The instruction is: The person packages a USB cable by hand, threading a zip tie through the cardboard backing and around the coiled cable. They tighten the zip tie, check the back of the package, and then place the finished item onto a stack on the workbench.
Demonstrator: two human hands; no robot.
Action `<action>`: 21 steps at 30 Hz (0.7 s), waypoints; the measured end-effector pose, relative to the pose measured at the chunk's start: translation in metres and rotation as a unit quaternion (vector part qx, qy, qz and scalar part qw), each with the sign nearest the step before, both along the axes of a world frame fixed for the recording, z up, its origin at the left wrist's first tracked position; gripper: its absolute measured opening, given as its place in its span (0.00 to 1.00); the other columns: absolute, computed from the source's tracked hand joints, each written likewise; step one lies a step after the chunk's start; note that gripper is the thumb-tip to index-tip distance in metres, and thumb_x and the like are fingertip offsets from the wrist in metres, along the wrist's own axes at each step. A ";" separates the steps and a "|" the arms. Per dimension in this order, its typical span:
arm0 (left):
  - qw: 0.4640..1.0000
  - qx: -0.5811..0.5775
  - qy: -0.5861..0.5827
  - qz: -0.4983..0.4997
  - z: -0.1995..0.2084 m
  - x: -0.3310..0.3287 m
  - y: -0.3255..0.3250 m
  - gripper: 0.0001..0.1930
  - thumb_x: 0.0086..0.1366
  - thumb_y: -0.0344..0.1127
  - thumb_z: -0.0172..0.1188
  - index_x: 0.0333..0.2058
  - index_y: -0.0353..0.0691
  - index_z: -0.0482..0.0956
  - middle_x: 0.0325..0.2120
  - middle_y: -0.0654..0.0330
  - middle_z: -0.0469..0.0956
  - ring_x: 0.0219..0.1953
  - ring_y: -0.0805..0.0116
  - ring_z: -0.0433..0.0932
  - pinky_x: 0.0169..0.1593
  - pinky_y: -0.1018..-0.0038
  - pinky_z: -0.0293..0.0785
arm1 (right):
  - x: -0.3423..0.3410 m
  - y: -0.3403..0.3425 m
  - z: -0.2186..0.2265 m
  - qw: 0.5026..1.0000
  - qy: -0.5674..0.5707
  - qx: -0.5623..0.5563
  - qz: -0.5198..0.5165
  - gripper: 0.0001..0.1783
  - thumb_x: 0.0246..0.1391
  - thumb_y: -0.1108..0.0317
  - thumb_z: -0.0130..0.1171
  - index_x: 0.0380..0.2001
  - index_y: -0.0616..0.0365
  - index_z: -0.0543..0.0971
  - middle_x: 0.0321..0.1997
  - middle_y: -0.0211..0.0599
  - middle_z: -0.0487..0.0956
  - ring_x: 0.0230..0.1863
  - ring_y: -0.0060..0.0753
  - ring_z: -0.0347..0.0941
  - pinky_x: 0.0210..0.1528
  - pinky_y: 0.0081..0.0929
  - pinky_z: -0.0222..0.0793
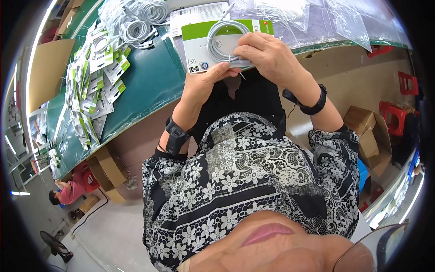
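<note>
A white and green packaging card (pixel 192 50) is held up at the table's near edge, with a grey coiled cable (pixel 211 44) lying against its front. My left hand (pixel 204 81) is closed on the card's lower edge, its thumb pressed on the front under the coil. My right hand (pixel 274 56) covers the card's right side, fingers bent and pinching at the coil's lower right. A thin white tie end (pixel 242 76) pokes out below, between the two hands. The right fingertips partly hide where the tie meets the cable.
Left on the green table (pixel 145 90) lies a heap of carded cables (pixel 97 81). Loose coiled cables (pixel 137 31) sit behind it. White ties (pixel 283 16) and clear plastic bags (pixel 349 25) lie at the back right. Cardboard boxes (pixel 369 136) and red stools (pixel 393 115) stand right; another person (pixel 68 190) sits far left.
</note>
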State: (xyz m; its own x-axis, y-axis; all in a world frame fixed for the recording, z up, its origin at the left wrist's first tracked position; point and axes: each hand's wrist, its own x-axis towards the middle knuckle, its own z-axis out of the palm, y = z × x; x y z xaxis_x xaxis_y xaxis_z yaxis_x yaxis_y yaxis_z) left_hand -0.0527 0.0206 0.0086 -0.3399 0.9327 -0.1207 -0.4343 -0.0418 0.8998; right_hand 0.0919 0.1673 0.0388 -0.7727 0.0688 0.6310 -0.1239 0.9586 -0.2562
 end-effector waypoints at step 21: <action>0.983 0.026 0.137 0.119 -0.003 0.040 0.001 0.10 0.63 0.23 0.52 0.43 0.29 0.73 0.35 0.55 0.78 0.33 0.70 0.80 0.38 0.77 0.78 | 0.006 -0.005 0.009 0.984 -0.051 -0.163 0.056 0.07 0.47 0.81 0.55 0.32 0.63 0.74 0.32 0.39 0.71 0.34 0.43 0.72 0.35 0.33 0.69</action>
State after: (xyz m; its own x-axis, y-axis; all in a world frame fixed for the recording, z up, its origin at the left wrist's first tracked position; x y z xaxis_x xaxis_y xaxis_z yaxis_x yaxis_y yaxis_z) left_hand -0.0126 0.0214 0.0058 -0.5627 0.8250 0.0515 -0.1481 -0.1619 0.9756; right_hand 0.0980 0.1626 0.0483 -0.8454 0.1651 0.5079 -0.1819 0.8052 -0.5644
